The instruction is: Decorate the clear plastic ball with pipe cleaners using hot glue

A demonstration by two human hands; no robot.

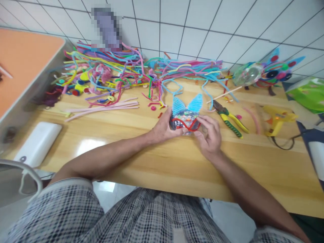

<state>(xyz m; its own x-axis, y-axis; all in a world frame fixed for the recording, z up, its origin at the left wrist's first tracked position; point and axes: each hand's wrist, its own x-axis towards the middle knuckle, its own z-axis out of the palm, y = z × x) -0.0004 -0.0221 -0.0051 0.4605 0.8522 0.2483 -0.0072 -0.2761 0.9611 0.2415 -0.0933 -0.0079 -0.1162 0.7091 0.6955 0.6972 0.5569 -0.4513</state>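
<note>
On the wooden table (157,148), both hands' fingers (202,122) clasp the pipe-cleaner ball (184,119).

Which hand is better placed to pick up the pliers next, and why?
Probably the right hand. The pliers lie just beyond it on the table, with no reach across the ornament. The left hand cups the ornament's far side, so it would have to cross over.

Craft figure (185,118): small rounded body packed with multicoloured pieces, a red pipe cleaner looped in a wavy line across its front, two light-blue pipe-cleaner ears standing upright on top. Position: centre of frame, just above the worktop (131,135), upright.
</note>
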